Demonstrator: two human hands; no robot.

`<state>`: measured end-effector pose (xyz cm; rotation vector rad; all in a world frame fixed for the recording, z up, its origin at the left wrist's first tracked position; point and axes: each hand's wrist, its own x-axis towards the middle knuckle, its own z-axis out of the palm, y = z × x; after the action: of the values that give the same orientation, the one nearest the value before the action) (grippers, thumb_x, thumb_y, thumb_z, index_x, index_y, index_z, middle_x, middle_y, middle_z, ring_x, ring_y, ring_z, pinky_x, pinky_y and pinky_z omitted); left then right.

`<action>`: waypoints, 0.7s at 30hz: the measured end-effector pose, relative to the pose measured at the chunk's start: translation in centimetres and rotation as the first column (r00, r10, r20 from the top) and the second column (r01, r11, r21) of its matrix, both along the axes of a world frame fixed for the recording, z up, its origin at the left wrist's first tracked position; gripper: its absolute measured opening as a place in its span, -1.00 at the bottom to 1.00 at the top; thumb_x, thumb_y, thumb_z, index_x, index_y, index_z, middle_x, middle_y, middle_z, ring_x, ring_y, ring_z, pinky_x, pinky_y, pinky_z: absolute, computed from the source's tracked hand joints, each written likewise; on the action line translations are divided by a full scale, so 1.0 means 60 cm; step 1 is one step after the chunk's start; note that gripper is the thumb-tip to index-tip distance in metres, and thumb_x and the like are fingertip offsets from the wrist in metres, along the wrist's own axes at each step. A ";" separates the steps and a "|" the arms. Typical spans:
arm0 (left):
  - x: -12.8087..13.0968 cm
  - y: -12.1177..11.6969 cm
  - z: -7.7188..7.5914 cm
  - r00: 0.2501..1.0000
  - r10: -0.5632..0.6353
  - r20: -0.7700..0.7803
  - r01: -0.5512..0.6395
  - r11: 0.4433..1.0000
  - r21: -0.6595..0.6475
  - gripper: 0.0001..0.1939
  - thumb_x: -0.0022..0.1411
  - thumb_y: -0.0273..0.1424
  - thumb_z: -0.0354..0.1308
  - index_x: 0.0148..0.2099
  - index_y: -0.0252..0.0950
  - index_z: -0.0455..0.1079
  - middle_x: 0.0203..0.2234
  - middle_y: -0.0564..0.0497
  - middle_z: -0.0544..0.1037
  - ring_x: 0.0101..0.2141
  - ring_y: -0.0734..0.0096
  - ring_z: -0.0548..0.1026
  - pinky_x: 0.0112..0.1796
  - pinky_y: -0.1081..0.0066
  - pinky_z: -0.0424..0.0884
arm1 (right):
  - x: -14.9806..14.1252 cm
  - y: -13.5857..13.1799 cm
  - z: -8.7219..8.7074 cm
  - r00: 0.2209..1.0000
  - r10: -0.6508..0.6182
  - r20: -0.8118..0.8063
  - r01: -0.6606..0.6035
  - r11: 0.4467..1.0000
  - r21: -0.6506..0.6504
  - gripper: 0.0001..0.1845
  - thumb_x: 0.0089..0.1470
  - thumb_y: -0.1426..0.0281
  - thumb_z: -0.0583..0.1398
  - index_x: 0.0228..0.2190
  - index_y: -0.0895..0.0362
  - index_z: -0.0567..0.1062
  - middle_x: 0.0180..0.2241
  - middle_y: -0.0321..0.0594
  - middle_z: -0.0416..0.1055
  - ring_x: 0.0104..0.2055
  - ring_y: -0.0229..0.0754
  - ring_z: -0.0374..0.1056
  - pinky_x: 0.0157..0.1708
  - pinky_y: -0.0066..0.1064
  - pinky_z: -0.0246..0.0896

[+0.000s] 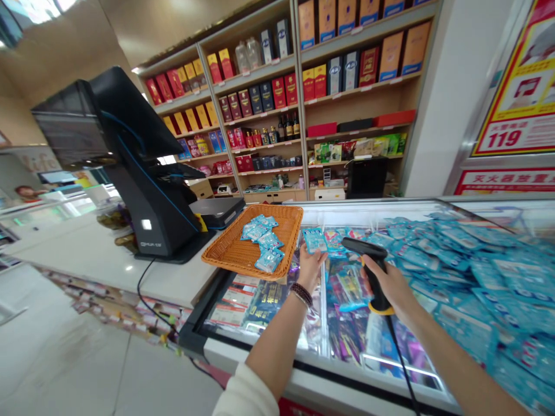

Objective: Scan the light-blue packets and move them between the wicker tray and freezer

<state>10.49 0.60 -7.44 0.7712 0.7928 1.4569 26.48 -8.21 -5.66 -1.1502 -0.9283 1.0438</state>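
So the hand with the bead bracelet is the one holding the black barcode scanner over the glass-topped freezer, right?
Not quite, the hands are mixed up. The head view shows the black barcode scanner in the right hand. The left hand, with the bead bracelet, holds a blue packet. The scanner is over the glass-topped freezer, as you said.

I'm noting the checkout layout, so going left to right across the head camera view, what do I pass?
POS terminal → wicker tray → left hand → barcode scanner → blue packets
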 end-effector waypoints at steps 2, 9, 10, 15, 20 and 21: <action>-0.004 -0.002 -0.003 0.999 -0.036 -0.022 0.037 0.997 0.068 -0.50 0.17 -0.44 0.35 0.14 -0.18 0.34 -0.24 0.02 0.59 -0.19 0.38 0.62 0.10 0.15 0.48 | -0.005 -0.002 0.001 1.000 0.019 -0.004 -0.019 1.000 0.017 -0.39 -0.24 -0.16 0.43 -0.47 0.09 0.44 -0.66 -0.37 0.36 -0.76 -0.32 0.20 -0.80 -0.45 0.12; -0.006 0.005 -0.015 0.999 -0.041 -0.021 0.043 0.996 0.078 -0.48 0.21 -0.21 0.36 0.17 -0.22 0.37 -0.23 0.00 0.57 -0.22 0.39 0.62 0.13 0.16 0.47 | -0.006 -0.007 -0.001 0.990 0.095 0.107 -0.098 0.995 0.022 -0.42 -0.11 -0.16 0.37 -0.47 0.11 0.48 -0.67 -0.35 0.36 -0.75 -0.31 0.20 -0.76 -0.44 0.10; -0.006 0.006 -0.015 0.999 -0.038 -0.018 0.040 0.997 0.074 -0.48 0.22 -0.21 0.36 0.16 -0.23 0.38 -0.24 0.00 0.56 -0.23 0.39 0.62 0.13 0.16 0.47 | -0.005 -0.008 0.000 0.986 0.102 0.130 -0.105 0.994 0.021 -0.42 -0.09 -0.16 0.35 -0.50 0.11 0.47 -0.68 -0.34 0.36 -0.75 -0.31 0.20 -0.75 -0.44 0.09; -0.007 0.002 -0.012 0.999 -0.036 -0.027 0.038 0.996 0.084 -0.48 0.25 -0.19 0.33 0.20 -0.21 0.36 -0.20 -0.02 0.58 -0.22 0.37 0.63 0.11 0.17 0.49 | -0.005 -0.014 0.009 0.971 0.122 0.206 -0.128 0.992 0.016 -0.41 -0.05 -0.17 0.33 -0.61 0.09 0.42 -0.72 -0.32 0.34 -0.76 -0.30 0.21 -0.74 -0.43 0.10; -0.008 -0.004 -0.007 0.998 -0.041 -0.047 0.045 0.995 0.088 -0.50 0.29 -0.17 0.29 0.20 -0.19 0.36 -0.14 -0.08 0.62 -0.16 0.31 0.64 0.10 0.16 0.49 | -0.011 -0.021 0.021 0.971 0.116 0.211 -0.121 0.993 0.011 -0.40 -0.11 -0.19 0.34 -0.60 0.08 0.40 -0.68 -0.34 0.36 -0.76 -0.30 0.22 -0.75 -0.43 0.10; -0.008 -0.004 -0.006 0.998 -0.041 -0.048 0.045 0.995 0.089 -0.50 0.29 -0.17 0.29 0.21 -0.19 0.36 -0.13 -0.09 0.62 -0.16 0.30 0.64 0.10 0.15 0.49 | -0.012 -0.021 0.021 0.970 0.116 0.215 -0.121 0.993 0.012 -0.40 -0.11 -0.19 0.34 -0.60 0.08 0.40 -0.68 -0.34 0.36 -0.76 -0.31 0.22 -0.75 -0.43 0.09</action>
<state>10.02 0.34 -7.81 0.8882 0.7446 1.4483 25.79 -9.47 -4.41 -1.2143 -1.1894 1.0138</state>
